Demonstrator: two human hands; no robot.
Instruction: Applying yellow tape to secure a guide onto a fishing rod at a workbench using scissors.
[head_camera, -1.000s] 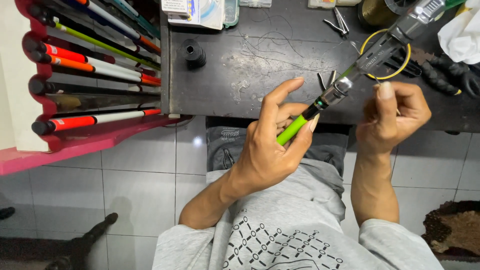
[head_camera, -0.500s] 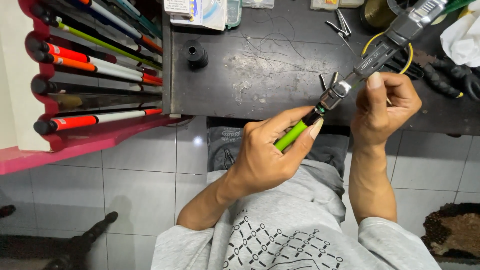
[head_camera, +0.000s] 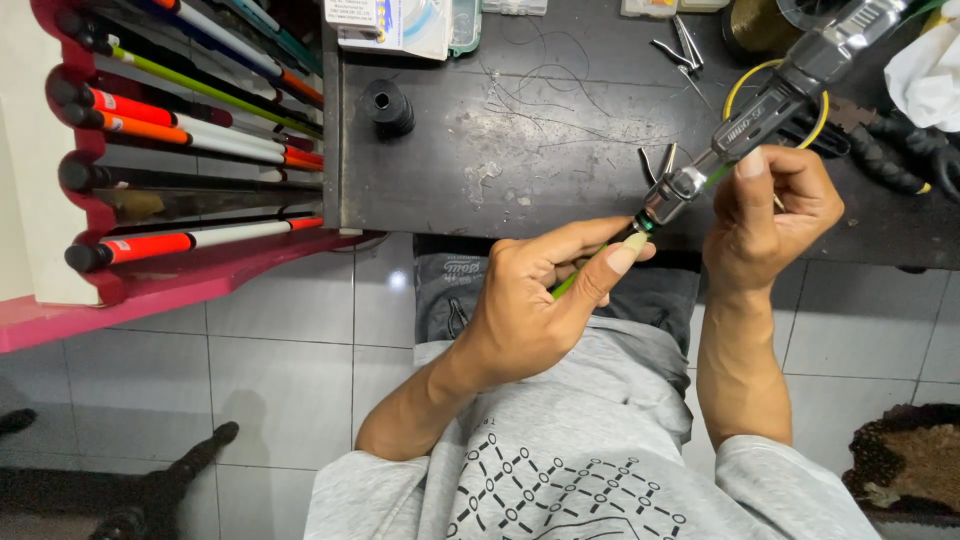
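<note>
Two hands on one fishing rod (head_camera: 700, 170), held in the air over the front edge of the black workbench (head_camera: 520, 150). Left hand (head_camera: 540, 300) has fingers wrapped shut on the green butt grip; right hand (head_camera: 775, 205) is clamped around the reel seat. Best to keep both grips snug and twist along the rod axis, not across it. Looks like a threaded collar between them, hard to tell. Nearby: yellow line loop (head_camera: 740, 90), small pliers (head_camera: 680, 45), black spool (head_camera: 385, 105), rod rack (head_camera: 190, 150) well left.
</note>
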